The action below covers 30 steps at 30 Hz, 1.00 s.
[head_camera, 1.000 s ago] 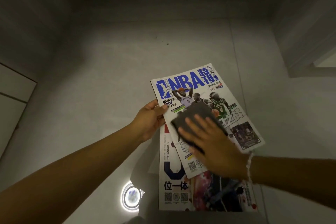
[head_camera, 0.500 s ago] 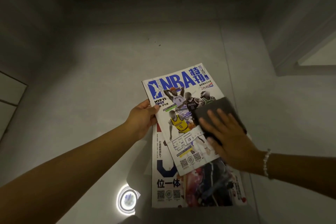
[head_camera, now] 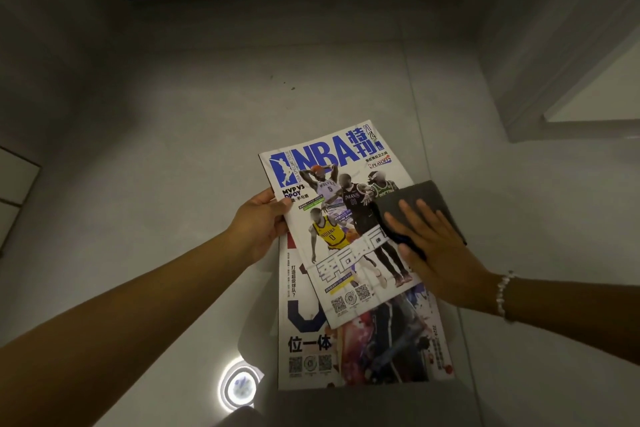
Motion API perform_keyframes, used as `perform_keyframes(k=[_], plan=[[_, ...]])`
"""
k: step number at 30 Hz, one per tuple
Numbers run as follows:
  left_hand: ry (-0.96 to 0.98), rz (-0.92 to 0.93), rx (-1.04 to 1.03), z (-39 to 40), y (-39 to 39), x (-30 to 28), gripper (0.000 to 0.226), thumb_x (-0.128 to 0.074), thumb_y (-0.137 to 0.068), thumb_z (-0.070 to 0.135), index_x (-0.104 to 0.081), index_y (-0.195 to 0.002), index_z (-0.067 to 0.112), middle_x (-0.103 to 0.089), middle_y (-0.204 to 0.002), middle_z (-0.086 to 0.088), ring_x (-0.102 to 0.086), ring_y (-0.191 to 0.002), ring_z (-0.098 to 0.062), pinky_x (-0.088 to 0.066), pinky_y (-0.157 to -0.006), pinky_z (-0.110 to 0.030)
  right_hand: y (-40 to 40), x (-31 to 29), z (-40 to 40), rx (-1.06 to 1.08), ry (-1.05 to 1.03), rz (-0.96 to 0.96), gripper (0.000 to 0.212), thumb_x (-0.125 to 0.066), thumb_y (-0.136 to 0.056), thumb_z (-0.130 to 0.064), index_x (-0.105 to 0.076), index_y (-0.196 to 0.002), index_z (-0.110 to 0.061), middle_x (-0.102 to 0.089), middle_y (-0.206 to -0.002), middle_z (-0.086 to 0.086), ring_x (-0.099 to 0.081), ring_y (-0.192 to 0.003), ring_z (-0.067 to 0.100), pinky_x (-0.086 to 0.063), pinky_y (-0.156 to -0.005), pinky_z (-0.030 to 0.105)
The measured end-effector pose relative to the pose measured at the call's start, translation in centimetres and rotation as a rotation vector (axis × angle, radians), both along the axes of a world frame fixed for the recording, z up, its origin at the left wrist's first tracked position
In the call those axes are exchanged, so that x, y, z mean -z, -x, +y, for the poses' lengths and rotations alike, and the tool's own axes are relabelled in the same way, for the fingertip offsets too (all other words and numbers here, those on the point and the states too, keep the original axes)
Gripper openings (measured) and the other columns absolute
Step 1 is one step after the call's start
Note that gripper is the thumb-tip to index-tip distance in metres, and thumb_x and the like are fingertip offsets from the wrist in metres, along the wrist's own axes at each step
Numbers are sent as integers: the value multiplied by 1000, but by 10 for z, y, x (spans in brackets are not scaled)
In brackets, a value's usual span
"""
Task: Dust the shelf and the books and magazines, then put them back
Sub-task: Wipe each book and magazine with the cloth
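We see the left hand (head_camera: 260, 222) gripping the NBA magazine (head_camera: 337, 218) by its nine o'clock edge, thumb on the cover. The right hand (head_camera: 438, 246), fingers straight and spread, presses a grey cloth (head_camera: 420, 196) on its three o'clock edge. A second magazine (head_camera: 363, 350) lies beneath, toward six o'clock, on the grey floor (head_camera: 173, 149)

A dim room in a home, by its grey tiled floor (head_camera: 173, 135), pale cabinet doors (head_camera: 14, 184) and basketball magazines (head_camera: 332, 218).
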<state>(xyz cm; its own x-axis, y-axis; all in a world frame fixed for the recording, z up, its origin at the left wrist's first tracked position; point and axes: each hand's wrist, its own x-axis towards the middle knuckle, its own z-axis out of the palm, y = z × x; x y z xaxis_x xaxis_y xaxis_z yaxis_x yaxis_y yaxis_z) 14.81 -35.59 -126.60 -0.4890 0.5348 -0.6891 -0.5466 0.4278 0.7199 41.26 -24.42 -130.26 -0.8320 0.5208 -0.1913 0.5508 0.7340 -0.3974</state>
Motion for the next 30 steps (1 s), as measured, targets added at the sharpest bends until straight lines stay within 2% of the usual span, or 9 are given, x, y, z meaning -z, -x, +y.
perform_keyframes(k=[4, 7, 14, 19, 24, 25, 26, 28, 30], plan=[[7, 5, 9, 1, -1, -2, 36, -50, -96, 4, -52, -131, 10, -65, -115, -11, -65, -97, -26, -53, -78, -42, 1, -2, -37, -127, 40, 37, 62, 5, -91, -64, -10, -147, -39, 2, -155, -13, 19, -143, 8, 13, -116, 33], [10, 5, 10, 1, -1, -4, 34, -50, -96, 5, -53, -129, 11, -65, -116, -11, -65, -93, -24, -53, -77, -41, -2, -1, -40, -225, 89, 45, 56, -1, -95, -60, -14, -147, -41, -2, -155, -17, 14, -143, 4, 17, -114, 25], [15, -8, -21, -2, -4, -8, 34, -51, -95, 4, -53, -129, 10, -66, -116, -12, -66, -92, -25, -54, -65, -35, 32, -10, 11, 27, 100, -15, 74, 15, -73, -78, -1, -137, -45, 1, -155, -14, 21, -138, 4, 25, -106, 22], [-35, 19, 9, -8, -7, -15, 29, -53, -95, 5, -54, -123, 12, -71, -99, -6, -71, -82, -20, -60, -59, -35, 77, -32, 5, 78, 235, -53, 51, -5, -97, -50, -4, -146, -38, -4, -159, -4, 10, -145, 16, 13, -113, 32], [-127, 5, 78, -8, -9, -29, 29, -54, -94, 8, -54, -123, 9, -71, -108, -13, -72, -89, -25, -60, -69, -37, 109, -67, -12, 197, 545, 7, 50, -11, -102, -41, -10, -150, -28, -13, -157, -5, -4, -146, 19, -2, -116, 38], [-158, 1, 101, -6, -10, -33, 28, -54, -94, 9, -54, -122, 8, -70, -109, -14, -71, -90, -26, -60, -69, -36, 113, -73, -16, 209, 589, 30, 52, -13, -102, -43, -15, -150, -26, -26, -153, -4, -22, -141, 20, -16, -115, 41], [-189, -4, 128, -4, -11, -37, 28, -53, -95, 12, -55, -122, 6, -70, -109, -14, -70, -92, -26, -59, -71, -36, 117, -78, -19, 214, 625, 69, 52, -15, -101, -46, -23, -149, -27, -45, -136, -7, -43, -124, 15, -35, -103, 37], [-242, -10, 164, 0, -13, -45, 28, -50, -97, 20, -59, -119, 7, -70, -107, -12, -68, -96, -25, -58, -79, -37, 123, -86, -25, 235, 664, 153, 49, -19, -100, -48, -38, -141, -29, -50, -95, -13, -48, -87, 4, -38, -76, 21], [-261, -30, 148, 2, -16, -51, 27, -44, -99, 26, -65, -110, 12, -70, -103, -8, -66, -97, -21, -57, -84, -34, 127, -93, -25, 248, 662, 213, 47, -24, -99, -48, -46, -135, -27, -54, -97, -8, -52, -93, 10, -39, -81, 24]])
